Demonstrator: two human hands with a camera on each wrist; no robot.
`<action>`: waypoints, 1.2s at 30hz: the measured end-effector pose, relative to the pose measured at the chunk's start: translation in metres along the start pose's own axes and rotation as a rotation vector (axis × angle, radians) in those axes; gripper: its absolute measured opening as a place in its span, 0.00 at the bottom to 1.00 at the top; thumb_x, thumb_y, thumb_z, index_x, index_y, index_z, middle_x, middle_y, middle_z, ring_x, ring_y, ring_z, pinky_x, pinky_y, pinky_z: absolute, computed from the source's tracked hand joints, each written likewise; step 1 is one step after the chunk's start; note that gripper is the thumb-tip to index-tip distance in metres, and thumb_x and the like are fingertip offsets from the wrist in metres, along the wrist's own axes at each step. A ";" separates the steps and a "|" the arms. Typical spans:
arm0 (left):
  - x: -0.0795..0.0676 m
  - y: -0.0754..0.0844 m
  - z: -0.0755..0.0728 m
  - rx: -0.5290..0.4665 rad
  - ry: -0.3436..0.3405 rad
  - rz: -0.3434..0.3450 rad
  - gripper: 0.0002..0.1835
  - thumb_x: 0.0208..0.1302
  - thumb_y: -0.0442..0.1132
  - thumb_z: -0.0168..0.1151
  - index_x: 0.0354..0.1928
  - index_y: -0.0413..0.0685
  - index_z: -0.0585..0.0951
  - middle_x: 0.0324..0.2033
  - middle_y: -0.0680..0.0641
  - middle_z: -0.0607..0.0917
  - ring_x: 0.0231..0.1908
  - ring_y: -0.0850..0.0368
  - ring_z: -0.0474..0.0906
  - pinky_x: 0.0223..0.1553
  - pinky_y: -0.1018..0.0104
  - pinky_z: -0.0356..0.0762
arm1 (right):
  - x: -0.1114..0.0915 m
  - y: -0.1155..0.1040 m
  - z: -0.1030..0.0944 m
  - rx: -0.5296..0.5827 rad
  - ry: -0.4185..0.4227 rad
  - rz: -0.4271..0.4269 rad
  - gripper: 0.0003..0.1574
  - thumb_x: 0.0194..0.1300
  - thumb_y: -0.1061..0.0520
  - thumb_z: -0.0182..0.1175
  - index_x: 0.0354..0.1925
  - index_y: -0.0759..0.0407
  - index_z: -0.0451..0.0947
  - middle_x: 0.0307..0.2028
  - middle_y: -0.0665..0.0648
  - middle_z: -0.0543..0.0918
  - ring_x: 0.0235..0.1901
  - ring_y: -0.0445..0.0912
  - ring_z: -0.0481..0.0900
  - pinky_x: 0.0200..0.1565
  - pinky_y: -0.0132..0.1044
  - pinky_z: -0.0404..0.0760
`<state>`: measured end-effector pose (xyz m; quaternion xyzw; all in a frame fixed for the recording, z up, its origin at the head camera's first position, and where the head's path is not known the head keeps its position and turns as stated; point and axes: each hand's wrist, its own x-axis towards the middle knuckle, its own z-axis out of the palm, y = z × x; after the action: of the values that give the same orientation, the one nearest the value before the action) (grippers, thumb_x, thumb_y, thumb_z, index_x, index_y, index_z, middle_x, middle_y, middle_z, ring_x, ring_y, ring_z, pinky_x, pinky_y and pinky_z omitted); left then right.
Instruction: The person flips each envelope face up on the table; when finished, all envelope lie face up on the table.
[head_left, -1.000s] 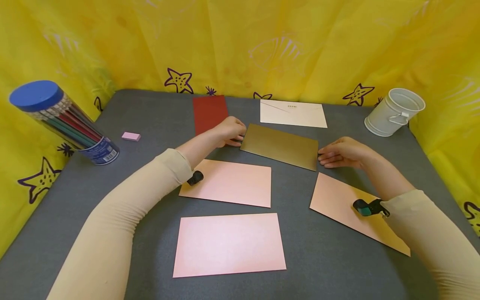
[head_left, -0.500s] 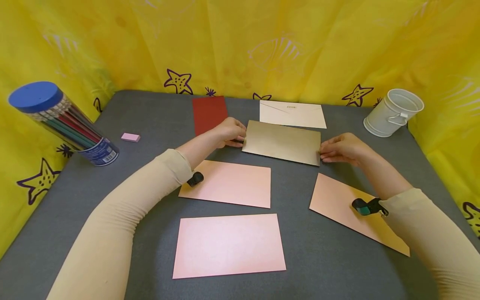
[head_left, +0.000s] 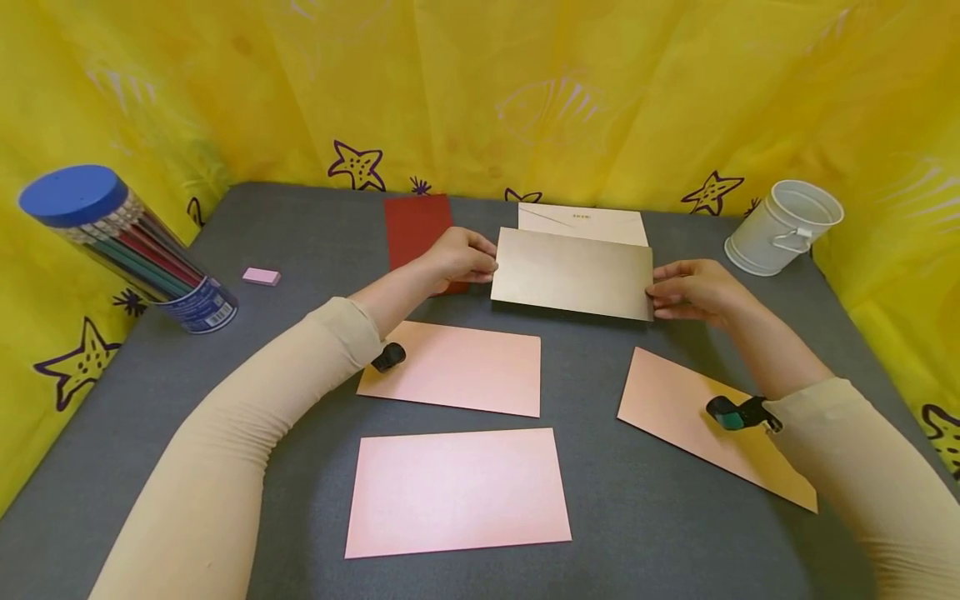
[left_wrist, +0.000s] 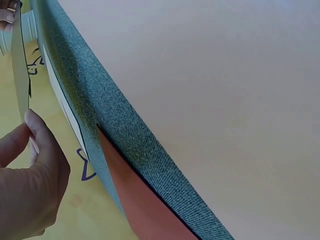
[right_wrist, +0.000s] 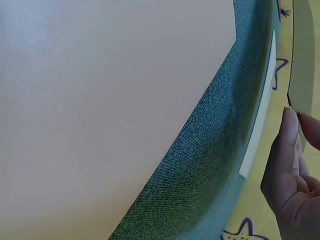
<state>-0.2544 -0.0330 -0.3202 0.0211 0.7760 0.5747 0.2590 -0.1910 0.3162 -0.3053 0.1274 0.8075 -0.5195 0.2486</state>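
Observation:
Both hands hold a gold envelope [head_left: 572, 273] by its two short ends, in the head view's middle. My left hand [head_left: 459, 257] pinches its left end between thumb and fingers, and my right hand [head_left: 697, 292] pinches the right end. The wrist views show the envelope raised off the table, with my left hand [left_wrist: 32, 175] and right hand [right_wrist: 295, 175] at its ends. Behind it, partly covered, lies a white envelope [head_left: 581, 218]. A red envelope [head_left: 416, 223] lies partly under my left forearm in the head view.
Pink envelopes lie nearer: one in the middle [head_left: 472, 367], one in front [head_left: 457, 493], and one at right [head_left: 675, 404] under my right wrist. A tub of pencils [head_left: 150, 250] and a pink eraser [head_left: 261, 276] stand left. A white metal pail [head_left: 780, 229] stands back right.
The gold envelope has risen from the table, tilted and shifted slightly right and back, and now overlaps the white envelope. My right hand has moved up with it and grips its end.

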 end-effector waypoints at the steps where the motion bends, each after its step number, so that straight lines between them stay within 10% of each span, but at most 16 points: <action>1: 0.000 0.000 0.000 -0.011 -0.002 0.001 0.18 0.66 0.29 0.61 0.57 0.31 0.76 0.42 0.42 0.79 0.27 0.62 0.80 0.32 0.75 0.85 | -0.001 0.000 -0.001 -0.002 0.000 0.000 0.31 0.71 0.55 0.59 0.65 0.64 0.60 0.30 0.39 0.81 0.32 0.34 0.81 0.39 0.29 0.87; 12: -0.003 0.003 -0.002 -0.072 -0.019 0.098 0.14 0.67 0.30 0.60 0.53 0.32 0.77 0.38 0.46 0.79 0.32 0.62 0.80 0.56 0.60 0.83 | -0.008 0.004 -0.011 0.157 -0.047 -0.051 0.04 0.71 0.57 0.58 0.41 0.47 0.74 0.31 0.38 0.85 0.32 0.35 0.84 0.39 0.28 0.86; 24: -0.004 0.001 -0.004 -0.069 0.005 0.152 0.12 0.65 0.35 0.65 0.47 0.37 0.80 0.41 0.48 0.81 0.50 0.44 0.79 0.65 0.52 0.77 | -0.015 0.002 -0.018 0.350 -0.110 -0.053 0.11 0.70 0.63 0.57 0.31 0.52 0.80 0.31 0.45 0.89 0.33 0.40 0.88 0.40 0.31 0.88; 36: -0.005 0.001 -0.004 -0.222 -0.044 0.127 0.07 0.65 0.32 0.63 0.44 0.40 0.79 0.29 0.50 0.87 0.29 0.60 0.86 0.50 0.61 0.86 | -0.016 0.005 -0.022 0.402 -0.110 -0.111 0.16 0.70 0.66 0.56 0.27 0.52 0.82 0.30 0.47 0.90 0.31 0.41 0.87 0.39 0.31 0.88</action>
<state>-0.2521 -0.0377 -0.3169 0.0540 0.6988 0.6718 0.2397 -0.1810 0.3389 -0.2937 0.1014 0.6784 -0.6893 0.2331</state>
